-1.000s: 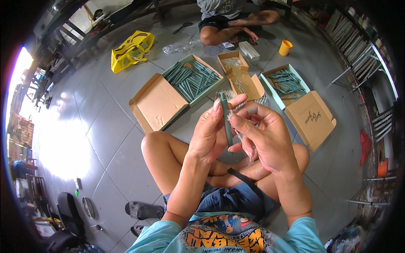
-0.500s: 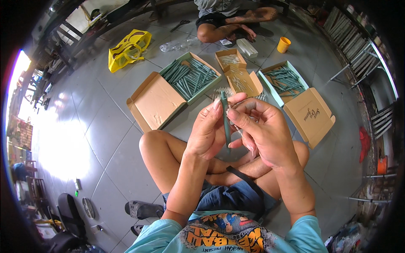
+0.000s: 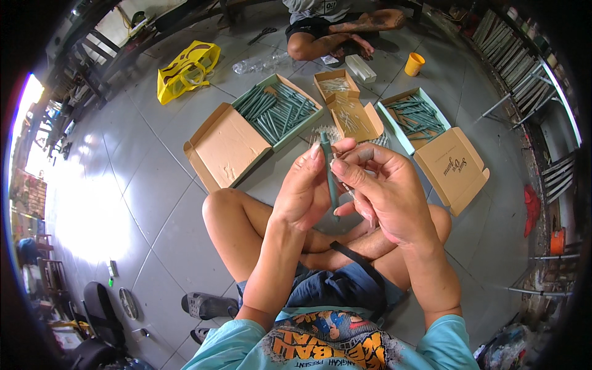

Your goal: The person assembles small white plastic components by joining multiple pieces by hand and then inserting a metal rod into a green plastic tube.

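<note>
Above the crossed legs, the left hand grips a green pen, the right hand pinches a thin pale piece just beside it, and beyond sits an open cardboard box, then a yellow cup!

Yellow bag, far left. Clear plastic, far, right of the bag. Yellow cup, far right. Dark sandal, near left.

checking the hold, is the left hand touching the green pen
Touching: the head view shows the left hand holding the green pen, thumb against its upper part.
</note>
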### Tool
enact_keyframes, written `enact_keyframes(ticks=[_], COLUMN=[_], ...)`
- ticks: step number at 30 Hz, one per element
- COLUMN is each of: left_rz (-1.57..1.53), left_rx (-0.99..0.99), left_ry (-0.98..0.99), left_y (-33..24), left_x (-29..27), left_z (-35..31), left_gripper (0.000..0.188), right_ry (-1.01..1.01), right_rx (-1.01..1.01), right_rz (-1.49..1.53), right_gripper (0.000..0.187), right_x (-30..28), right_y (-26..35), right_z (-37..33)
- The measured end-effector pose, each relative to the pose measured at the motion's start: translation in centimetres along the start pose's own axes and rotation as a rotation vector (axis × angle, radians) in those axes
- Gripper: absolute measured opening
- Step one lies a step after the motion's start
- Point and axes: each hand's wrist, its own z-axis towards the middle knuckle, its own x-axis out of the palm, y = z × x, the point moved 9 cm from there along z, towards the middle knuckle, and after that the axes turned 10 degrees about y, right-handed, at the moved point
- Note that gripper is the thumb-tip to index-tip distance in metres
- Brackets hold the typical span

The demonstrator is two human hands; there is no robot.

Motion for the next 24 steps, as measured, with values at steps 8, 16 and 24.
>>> enact_keyframes(ticks=[8, 16, 24], left_rz=[-0.334, -0.331, -0.112], left_rx=[-0.018, -0.032, -0.075], left_ry=[0.216, 0.204, -0.051], left_y=[1.1, 1.5, 1.6], left_x=[0.8, -0.6, -1.8], left_z=[0.5, 0.3, -0.1], left_gripper=[0.037, 0.036, 0.044], right_ry=[0.045, 0.053, -0.015], right_rx=[0.033, 0.005, 0.074], right_rz=[0.204, 0.100, -0.003], right_gripper=[0.014, 0.015, 0.014], right_x=[0.1, 0.2, 0.0], right_y=[0.3, 0.3, -0.4], right_z=[-0.9, -0.5, 0.2])
